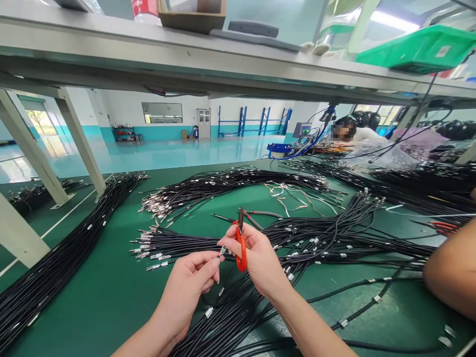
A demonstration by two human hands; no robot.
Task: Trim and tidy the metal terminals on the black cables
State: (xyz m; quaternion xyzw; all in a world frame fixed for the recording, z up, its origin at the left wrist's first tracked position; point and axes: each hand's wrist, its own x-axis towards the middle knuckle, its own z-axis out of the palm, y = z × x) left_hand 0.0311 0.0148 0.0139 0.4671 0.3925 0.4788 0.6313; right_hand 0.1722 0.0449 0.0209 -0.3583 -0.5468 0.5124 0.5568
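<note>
My left hand (191,280) is closed, thumb and fingers pinching a black cable near its end. At that end a small metal connector (222,250) with a bit of orange shows between my two hands. My right hand (260,255) is closed around red-handled scissors (242,253), their dark blades pointing up and away. Its thumb and fingertip also reach the connector's end. Just beyond my hands lies a bundle of black cables (182,243) with metal terminals at its left end. Below them, more black cables (230,317) run towards me.
Pliers (266,213) and a thin pointed tool (223,217) lie behind my right hand. Further bundles (223,183) cover the green table, with stripped wires (293,193) nearby. A shelf (186,54) spans overhead. Someone's arm (453,267) rests at right; another person sits farther back.
</note>
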